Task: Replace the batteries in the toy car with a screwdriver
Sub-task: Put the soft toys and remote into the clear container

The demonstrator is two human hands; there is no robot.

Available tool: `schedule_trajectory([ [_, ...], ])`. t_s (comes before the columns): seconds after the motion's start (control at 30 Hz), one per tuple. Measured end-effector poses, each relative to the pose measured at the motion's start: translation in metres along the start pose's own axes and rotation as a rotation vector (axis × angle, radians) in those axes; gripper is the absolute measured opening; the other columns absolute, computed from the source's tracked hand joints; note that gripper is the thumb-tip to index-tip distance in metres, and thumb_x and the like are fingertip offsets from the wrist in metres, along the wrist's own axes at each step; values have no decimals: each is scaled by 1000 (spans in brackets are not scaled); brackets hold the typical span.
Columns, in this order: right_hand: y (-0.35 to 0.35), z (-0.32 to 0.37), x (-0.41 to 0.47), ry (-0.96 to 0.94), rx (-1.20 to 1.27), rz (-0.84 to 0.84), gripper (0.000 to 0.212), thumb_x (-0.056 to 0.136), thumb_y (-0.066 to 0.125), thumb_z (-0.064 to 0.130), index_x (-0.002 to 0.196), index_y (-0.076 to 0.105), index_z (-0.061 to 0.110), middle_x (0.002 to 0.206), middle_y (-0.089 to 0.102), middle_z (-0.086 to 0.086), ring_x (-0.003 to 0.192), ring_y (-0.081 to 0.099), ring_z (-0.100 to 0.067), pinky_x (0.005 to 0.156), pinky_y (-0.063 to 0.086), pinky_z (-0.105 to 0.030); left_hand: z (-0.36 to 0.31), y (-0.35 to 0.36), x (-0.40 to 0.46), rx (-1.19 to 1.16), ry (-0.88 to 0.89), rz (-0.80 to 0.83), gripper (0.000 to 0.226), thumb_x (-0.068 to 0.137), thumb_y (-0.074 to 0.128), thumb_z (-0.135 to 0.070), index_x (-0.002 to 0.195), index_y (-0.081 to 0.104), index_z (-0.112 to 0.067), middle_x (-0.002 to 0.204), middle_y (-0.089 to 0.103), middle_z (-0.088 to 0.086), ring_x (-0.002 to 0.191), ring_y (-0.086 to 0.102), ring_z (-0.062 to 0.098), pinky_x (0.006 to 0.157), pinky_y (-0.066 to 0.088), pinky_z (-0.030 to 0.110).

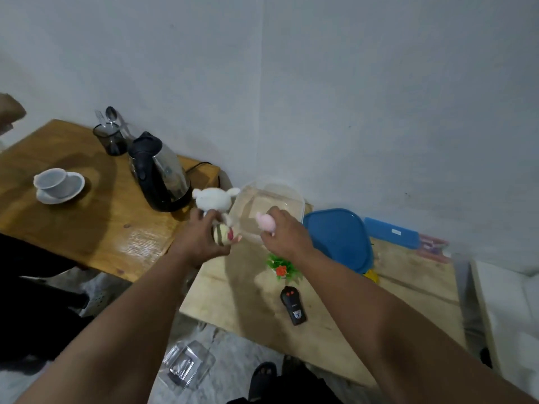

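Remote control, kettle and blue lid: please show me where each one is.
remote control (pixel 293 305), head view, middle of its black body
kettle (pixel 163 173), head view, on its steel side
blue lid (pixel 338 239), head view, centre of its top face

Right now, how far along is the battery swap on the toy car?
Barely started, by the look of it. Nothing looks done: no toy car, screwdriver or loose batteries show. In hand: the left hand holds a white stuffed toy and the right hand pinches a small pink toy, both beside the clear container. The black remote lies untouched on the table. All the steps are left.
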State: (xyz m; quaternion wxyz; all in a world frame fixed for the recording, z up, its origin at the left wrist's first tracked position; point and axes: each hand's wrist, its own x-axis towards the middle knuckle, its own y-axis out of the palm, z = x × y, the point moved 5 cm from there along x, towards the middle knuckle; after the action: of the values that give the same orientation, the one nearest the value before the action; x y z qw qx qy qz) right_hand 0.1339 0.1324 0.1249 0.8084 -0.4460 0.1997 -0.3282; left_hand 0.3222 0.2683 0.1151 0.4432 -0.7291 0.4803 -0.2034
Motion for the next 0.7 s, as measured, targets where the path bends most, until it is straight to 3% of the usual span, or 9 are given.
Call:
schedule_trajectory([
  [0.17, -11, -29, 61, 131, 38, 54, 45, 90, 64, 35, 128, 47, 19, 119, 51, -10, 102, 58, -34, 71, 43, -36, -54, 7, 76, -67, -12, 61, 76, 67, 93, -41, 128, 51, -23, 130, 36, 10, 112, 57, 36, 96, 54, 43],
  [0.3, -1, -60, 102, 225, 34, 120, 52, 91, 65, 40, 136, 48, 19, 127, 47, -15, 110, 56, -34, 79, 42, -34, -69, 51, 120, -84, -67, 219, 80, 68, 93, -43, 133, 51, -27, 132, 36, 9, 111, 51, 29, 94, 51, 38],
  [0.4, 11, -84, 117, 245, 96, 205, 54, 92, 63, 35, 143, 48, 24, 137, 48, -15, 119, 56, -33, 92, 46, -36, -67, 82, 138, -57, -115, 319, 88, 69, 93, -48, 142, 48, -28, 136, 41, 12, 116, 57, 33, 93, 57, 43],
  [0.47, 13, -96, 118, 216, 112, 221, 52, 93, 60, 31, 144, 50, 24, 141, 50, -14, 121, 57, -31, 98, 47, -36, -66, 95, 144, 6, -97, 351, 94, 74, 89, -51, 152, 44, -23, 144, 48, 17, 123, 58, 36, 94, 52, 40],
  [0.6, -4, -102, 97, 104, 57, 86, 28, 89, 57, 20, 116, 67, 23, 117, 63, -6, 102, 62, -26, 86, 53, -38, -68, 88, 136, 110, -45, 192, 64, 89, 72, -53, 142, 57, -21, 138, 59, 14, 123, 60, 36, 91, 50, 43],
  [0.7, -11, -92, 67, -51, -22, 148, 16, 89, 57, 24, 101, 67, 22, 98, 68, -1, 89, 64, -25, 70, 52, -35, -56, 72, 120, 141, -118, -8, 40, 95, 63, -43, 130, 64, -23, 130, 62, 8, 114, 62, 34, 84, 56, 48],
])
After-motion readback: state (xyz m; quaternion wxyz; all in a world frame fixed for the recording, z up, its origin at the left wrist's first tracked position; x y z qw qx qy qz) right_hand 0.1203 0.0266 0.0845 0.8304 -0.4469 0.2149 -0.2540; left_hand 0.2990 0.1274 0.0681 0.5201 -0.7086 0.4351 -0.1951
